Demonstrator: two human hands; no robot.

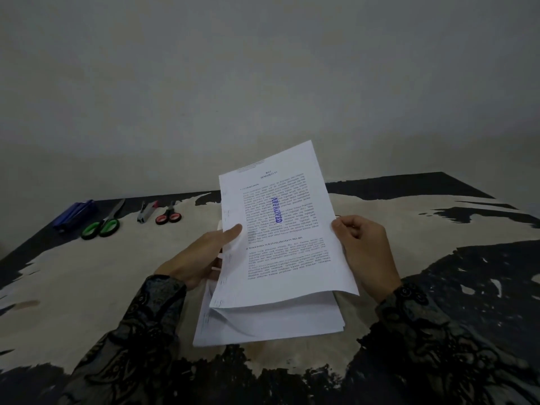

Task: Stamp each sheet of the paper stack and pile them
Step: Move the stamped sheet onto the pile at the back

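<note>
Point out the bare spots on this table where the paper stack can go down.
Free: the pale table stretch left of the left hand, in front of the green scissors, and the area right of the right hand. Crowded: the far left edge, with blue stamp, stapler and red scissors.

Dim, even light with a cool cast; no glare. The pale grey wall darkens toward the frame corners. Wide-angle distortion bows the black-and-beige patterned desk edges. Fine print on the white printed paper sheets is soft, illegible.
</note>
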